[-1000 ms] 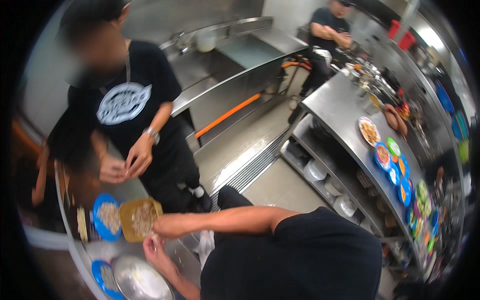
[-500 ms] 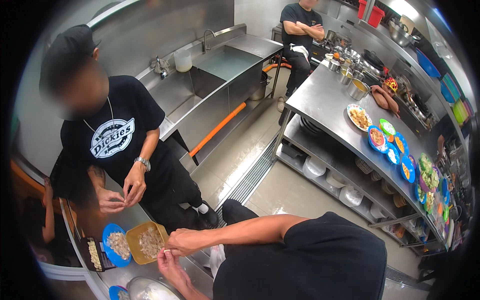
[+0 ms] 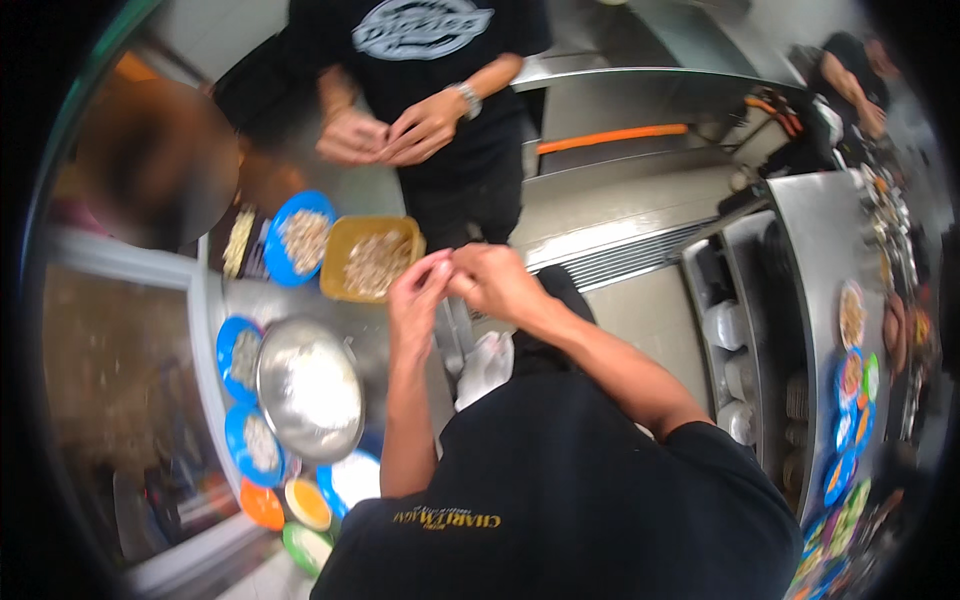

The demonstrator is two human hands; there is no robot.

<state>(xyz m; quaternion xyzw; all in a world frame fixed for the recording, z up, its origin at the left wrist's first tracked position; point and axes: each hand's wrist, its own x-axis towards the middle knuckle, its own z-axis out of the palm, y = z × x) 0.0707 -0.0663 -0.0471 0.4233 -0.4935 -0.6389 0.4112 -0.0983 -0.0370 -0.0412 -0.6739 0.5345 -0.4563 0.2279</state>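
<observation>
My left hand [image 3: 416,293] and my right hand [image 3: 488,280] meet fingertip to fingertip, both closed in a pinch. Whatever sits between the fingers is too small and blurred to name. Just left of them stands a square yellow-brown tub [image 3: 334,262] with pale pinkish pieces of food [image 3: 374,264] in it. Beyond that, a blue plate [image 3: 279,244] carries more pale pieces [image 3: 305,240]. Nearer to me, a large round steel bowl [image 3: 308,428] holds something white.
Across the counter [image 3: 375,335], a person in a black shirt works with both hands [image 3: 390,138] pinched together. Blue plates [image 3: 236,432], an orange bowl [image 3: 262,506] and a green bowl [image 3: 300,548] line the near left. A steel table [image 3: 810,235] with several dishes stands at right.
My view has swung down and left, so the bowls at the near left now show. My hands stay pinched together beside the tub.
</observation>
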